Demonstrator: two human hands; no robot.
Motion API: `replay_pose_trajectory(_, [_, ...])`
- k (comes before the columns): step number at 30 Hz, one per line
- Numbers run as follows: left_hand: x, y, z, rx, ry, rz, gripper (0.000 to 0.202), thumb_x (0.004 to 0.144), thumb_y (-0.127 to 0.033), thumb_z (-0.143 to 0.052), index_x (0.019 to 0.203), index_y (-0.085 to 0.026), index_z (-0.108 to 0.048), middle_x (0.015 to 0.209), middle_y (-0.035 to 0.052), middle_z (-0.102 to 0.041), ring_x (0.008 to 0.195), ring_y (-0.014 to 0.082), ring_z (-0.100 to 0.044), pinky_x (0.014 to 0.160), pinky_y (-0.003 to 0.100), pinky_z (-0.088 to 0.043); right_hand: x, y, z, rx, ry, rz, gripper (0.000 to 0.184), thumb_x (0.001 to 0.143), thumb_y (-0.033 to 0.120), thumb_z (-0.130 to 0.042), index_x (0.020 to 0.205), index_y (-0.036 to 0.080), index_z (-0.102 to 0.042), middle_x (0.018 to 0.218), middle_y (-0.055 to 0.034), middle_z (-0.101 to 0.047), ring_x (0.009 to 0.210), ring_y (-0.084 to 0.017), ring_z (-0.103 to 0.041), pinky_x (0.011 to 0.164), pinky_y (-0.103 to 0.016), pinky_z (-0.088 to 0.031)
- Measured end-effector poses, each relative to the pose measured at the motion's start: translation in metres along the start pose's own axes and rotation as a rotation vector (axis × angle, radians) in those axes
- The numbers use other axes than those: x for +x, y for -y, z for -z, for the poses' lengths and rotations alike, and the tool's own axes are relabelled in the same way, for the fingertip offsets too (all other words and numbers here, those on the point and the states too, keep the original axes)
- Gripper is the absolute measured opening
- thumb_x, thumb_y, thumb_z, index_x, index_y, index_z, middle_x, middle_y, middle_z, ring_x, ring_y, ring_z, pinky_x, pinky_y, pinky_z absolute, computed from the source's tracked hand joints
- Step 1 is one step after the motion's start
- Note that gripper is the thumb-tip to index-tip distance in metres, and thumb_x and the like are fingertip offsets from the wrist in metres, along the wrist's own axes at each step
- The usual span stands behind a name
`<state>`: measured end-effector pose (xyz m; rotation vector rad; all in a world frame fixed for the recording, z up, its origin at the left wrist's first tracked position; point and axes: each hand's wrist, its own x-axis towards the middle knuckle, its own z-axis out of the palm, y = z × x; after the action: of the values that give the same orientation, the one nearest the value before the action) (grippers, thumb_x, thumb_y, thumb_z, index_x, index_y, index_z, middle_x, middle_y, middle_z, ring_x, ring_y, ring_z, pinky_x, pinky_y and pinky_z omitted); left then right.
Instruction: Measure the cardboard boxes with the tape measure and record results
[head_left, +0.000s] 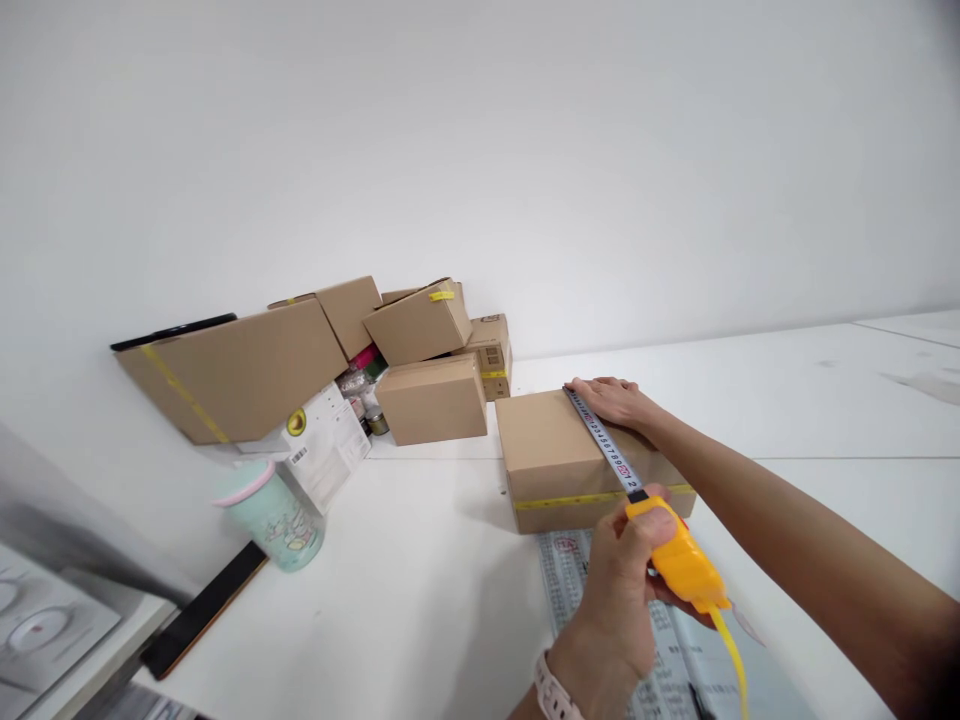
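A yellow tape measure [679,560] is gripped in my left hand [619,590], thumb on top of its case. Its white blade [604,440] stretches out over the top of a closed cardboard box [540,430] with a yellow strip along its front. My right hand [611,400] is at the box's far edge, fingers pressing the end of the blade there. A yellow wrist strap [731,655] hangs from the case. Under the box's near side and my left hand lies a printed sheet [562,580] in bluish grey, with a dark pen [699,700] on it, partly cut off.
Several cardboard boxes [431,405] are piled against the wall at the back left, with small jars [377,420] among them. A mint-green cup [277,525], a white carton [330,445] and a long black bar [206,605] are on the left side of the white table [405,580].
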<state>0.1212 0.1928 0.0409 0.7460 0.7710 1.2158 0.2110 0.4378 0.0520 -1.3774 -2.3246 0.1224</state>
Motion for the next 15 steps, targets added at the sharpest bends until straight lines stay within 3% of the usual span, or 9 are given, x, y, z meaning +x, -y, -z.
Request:
replay_pose_trajectory(6, [0.004,0.000,-0.001,0.004,-0.005,0.020,0.084,0.059,-0.060,-0.075,0.127,-0.013,-0.062,0.091,0.0036,-0.054,0.059,0.0142,-0.057,0.048,0.028,-0.049,0.001,0.001,-0.004,0.149,0.026,-0.058,0.043,0.096,0.051,-0.035,0.122,0.036,-0.065,0.131,-0.0051,-0.071,0.128,-0.036,-0.056,0.104,-0.062,-0.038])
replay_pose_trajectory(10, [-0.003,-0.004,0.010,0.008,0.000,-0.004,0.085,0.059,-0.059,-0.079,0.128,-0.013,-0.064,0.091,0.0052,-0.055,0.069,0.0184,-0.059,0.060,0.033,-0.055,-0.004,-0.003,0.013,0.293,-0.038,-0.163,0.053,0.097,0.058,-0.030,0.128,0.032,-0.064,0.134,-0.0092,-0.069,0.122,-0.036,-0.062,0.098,-0.057,-0.048])
replay_pose_trajectory(13, [-0.026,-0.011,0.033,0.099,-0.003,-0.122,0.080,0.064,-0.051,-0.083,0.134,-0.016,-0.064,0.093,0.0053,-0.060,0.079,0.0188,-0.059,0.075,0.032,-0.054,-0.027,-0.021,0.036,0.646,-0.302,-0.328,0.051,0.099,0.054,-0.031,0.132,0.029,-0.062,0.136,-0.0080,-0.069,0.125,-0.029,-0.062,0.103,-0.048,-0.049])
replay_pose_trajectory(15, [-0.043,-0.015,0.055,0.204,-0.053,-0.250,0.082,0.068,-0.050,-0.084,0.140,-0.020,-0.061,0.098,0.0067,-0.064,0.082,0.0196,-0.059,0.077,0.031,-0.052,-0.054,-0.037,0.046,0.874,-0.507,-0.469,0.045,0.097,0.049,-0.039,0.127,0.025,-0.064,0.129,-0.0093,-0.072,0.124,-0.025,-0.063,0.108,-0.043,-0.047])
